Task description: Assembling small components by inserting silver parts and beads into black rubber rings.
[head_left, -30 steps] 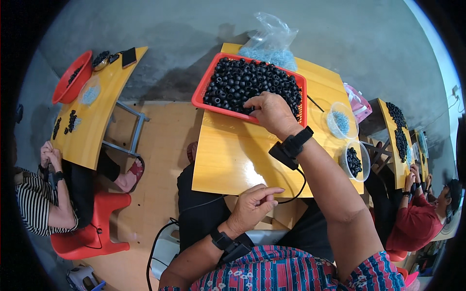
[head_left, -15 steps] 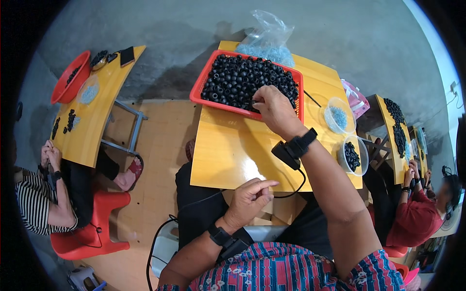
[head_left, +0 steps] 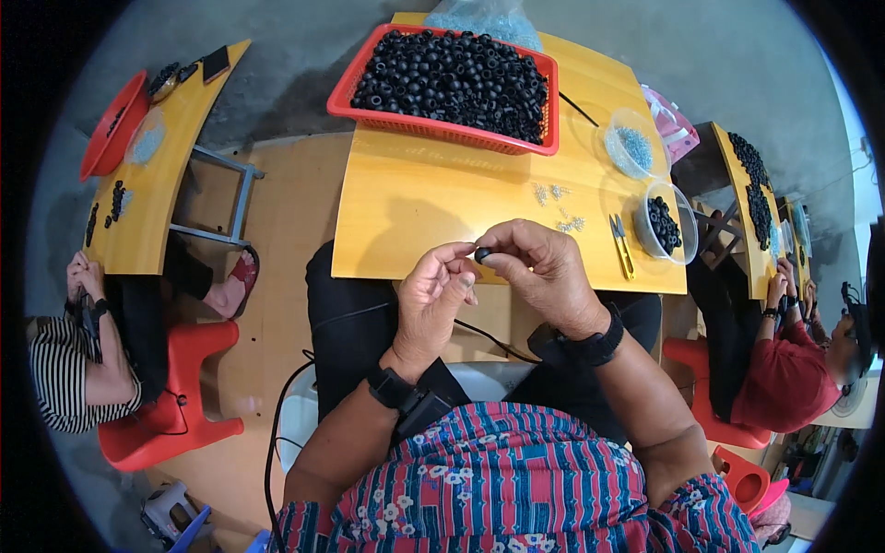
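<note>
Between the thumb and forefinger of my right hand [head_left: 550, 276] is a small round black bead-like piece [head_left: 482, 254], with a hole like those in the basket. My left hand [head_left: 431, 300] is close beside it, fingers curled, forefinger tip at the piece's edge. Whatever lies within the left fingers is hidden. Both hands are over the near edge of the yellow table [head_left: 396, 221]. Beyond them, a red plastic basket [head_left: 442, 131] holds a heap of similar black pieces [head_left: 452, 83].
Small clear bits [head_left: 572, 224] lie on the table near yellow-handled snips [head_left: 624, 249]. At right stand a tub of black pieces [head_left: 664, 226] and a tub of pale blue bits [head_left: 636, 147]. A clear bag [head_left: 489, 20] lies behind the basket. Other people sit at tables on both sides.
My right hand has drawn back from the basket to my left hand, bringing a black piece. The view has shifted, showing the snips and clear bits that my right arm hid.
</note>
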### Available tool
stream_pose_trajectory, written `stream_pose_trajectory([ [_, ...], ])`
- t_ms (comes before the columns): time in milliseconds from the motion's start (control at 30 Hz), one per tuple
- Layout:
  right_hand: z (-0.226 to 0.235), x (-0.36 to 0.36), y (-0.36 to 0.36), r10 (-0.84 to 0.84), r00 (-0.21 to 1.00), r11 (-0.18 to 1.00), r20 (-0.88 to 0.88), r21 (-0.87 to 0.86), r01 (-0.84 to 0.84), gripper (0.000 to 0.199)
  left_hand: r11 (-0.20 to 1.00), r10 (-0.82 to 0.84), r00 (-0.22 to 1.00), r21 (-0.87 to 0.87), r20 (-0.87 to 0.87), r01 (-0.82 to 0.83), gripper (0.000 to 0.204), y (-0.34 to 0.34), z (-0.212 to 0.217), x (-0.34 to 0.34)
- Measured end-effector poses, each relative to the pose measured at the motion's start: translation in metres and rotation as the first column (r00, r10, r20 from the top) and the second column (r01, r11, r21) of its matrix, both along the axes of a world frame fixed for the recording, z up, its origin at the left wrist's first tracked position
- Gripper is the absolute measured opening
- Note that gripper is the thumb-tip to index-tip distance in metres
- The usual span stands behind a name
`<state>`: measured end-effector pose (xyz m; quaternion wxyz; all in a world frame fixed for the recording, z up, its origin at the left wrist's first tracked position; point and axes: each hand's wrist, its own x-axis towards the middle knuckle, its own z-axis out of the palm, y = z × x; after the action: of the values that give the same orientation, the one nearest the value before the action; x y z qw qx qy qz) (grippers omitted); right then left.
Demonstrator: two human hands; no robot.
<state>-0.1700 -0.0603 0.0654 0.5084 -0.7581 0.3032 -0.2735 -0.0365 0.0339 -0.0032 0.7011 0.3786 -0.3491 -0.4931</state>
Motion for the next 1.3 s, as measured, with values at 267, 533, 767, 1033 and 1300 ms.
stream_pose_trajectory([
  [267,-0.014,-0.008,0.018,-0.012,0.994,0.998,0.105,0.065,0.005,0.02,0.994,-0.027,0.983,0.102,-0.184,0.046,0.021,0.007,-0.004,-0.006],
  [533,-0.023,-0.01,0.018,-0.024,0.991,0.994,0.133,0.106,0.01,0.023,0.969,-0.137,0.865,0.115,-0.483,0.217,0.019,0.01,-0.005,-0.007],
  [767,-0.016,-0.01,0.013,0.016,0.998,0.999,0.058,0.03,-0.018,0.021,0.958,-0.183,0.863,0.11,-0.47,0.263,0.018,0.004,-0.01,-0.003],
  [1033,-0.008,-0.015,0.01,-0.014,1.0,1.0,0.014,0.016,0.014,0.018,0.959,-0.196,0.892,0.108,-0.407,0.26,0.018,-0.001,-0.008,0.0],
  [1300,-0.028,-0.056,-0.021,-0.492,0.848,0.856,-0.198,-0.287,0.43,0.01,0.953,-0.241,0.928,0.11,-0.282,0.281,0.017,-0.001,-0.009,-0.002],
])
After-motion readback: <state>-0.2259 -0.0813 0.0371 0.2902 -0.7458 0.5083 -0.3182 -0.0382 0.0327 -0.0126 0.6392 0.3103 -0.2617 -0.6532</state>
